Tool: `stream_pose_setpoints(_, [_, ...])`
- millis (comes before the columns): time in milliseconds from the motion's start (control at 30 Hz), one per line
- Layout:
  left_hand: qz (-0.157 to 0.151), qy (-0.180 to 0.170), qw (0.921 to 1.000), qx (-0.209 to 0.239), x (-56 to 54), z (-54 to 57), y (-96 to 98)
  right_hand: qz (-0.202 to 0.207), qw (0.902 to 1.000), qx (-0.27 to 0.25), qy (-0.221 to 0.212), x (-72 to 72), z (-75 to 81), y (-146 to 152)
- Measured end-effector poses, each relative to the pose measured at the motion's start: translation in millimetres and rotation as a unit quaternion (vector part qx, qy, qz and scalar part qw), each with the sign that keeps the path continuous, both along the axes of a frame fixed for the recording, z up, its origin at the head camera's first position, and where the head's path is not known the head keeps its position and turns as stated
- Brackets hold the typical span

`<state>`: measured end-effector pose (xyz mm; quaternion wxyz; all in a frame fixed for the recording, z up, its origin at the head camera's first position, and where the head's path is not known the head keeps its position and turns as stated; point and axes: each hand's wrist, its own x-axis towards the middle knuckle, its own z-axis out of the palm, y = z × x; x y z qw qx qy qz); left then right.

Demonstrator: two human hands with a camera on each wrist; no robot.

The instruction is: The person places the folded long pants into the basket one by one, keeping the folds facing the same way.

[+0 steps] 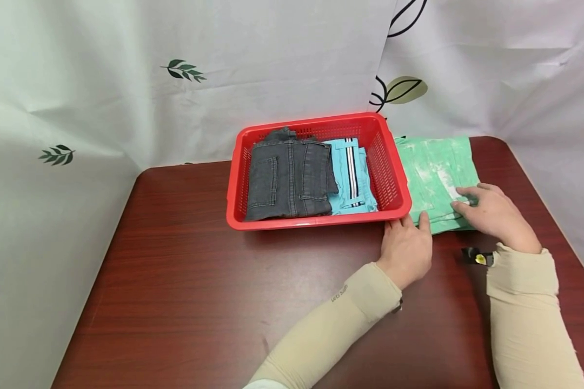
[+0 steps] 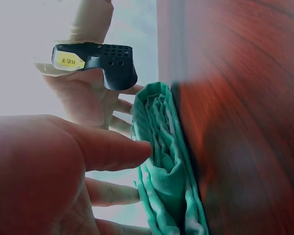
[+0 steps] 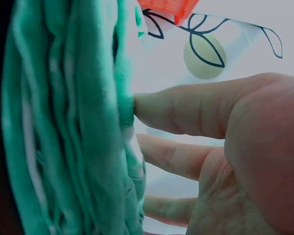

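Observation:
A folded green garment [image 1: 430, 167] with white patches lies on the table, right of the red basket. My left hand [image 1: 406, 249] is at its near left corner, beside the basket's front right corner; in the left wrist view the thumb [image 2: 120, 152] touches the folded edge and the other fingers reach over the top. On the garment's right part rests my right hand [image 1: 497, 214], fingertips on the upper face. From the right wrist view, the right thumb [image 3: 181, 110] and fingers are extended against the stacked green layers [image 3: 68, 117]. Neither hand grips the cloth.
The red plastic basket [image 1: 316, 222] stands at the table's back, holding folded dark grey jeans [image 1: 284, 178] and a light blue garment [image 1: 340, 167] with a striped band. White leaf-print cloth [image 1: 272, 65] hangs behind the brown table [image 1: 214, 292].

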<state>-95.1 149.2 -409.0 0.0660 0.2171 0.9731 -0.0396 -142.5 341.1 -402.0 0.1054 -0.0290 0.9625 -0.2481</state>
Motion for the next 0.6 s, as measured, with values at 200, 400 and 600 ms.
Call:
stream_pose_setpoints(200, [-0.009, 0.028, 0.9996, -0.001, 6.5, -1.5, -2.6, 0.009, 0.9996, 0.02, -0.018, 4.2, 2.4, 3.1])
stream_pose_setpoints(400, [-0.009, 0.058, 0.9983, -0.002, 10.5, -3.0, -5.2, 0.014, 0.9992, 0.031, -0.023, 6.5, 4.0, 2.6])
stream_pose_setpoints(600, [-0.009, 0.059, 0.9982, 0.0, 12.7, -1.4, -8.3, 0.034, 0.9982, 0.037, -0.032, 9.9, 5.5, 5.7])
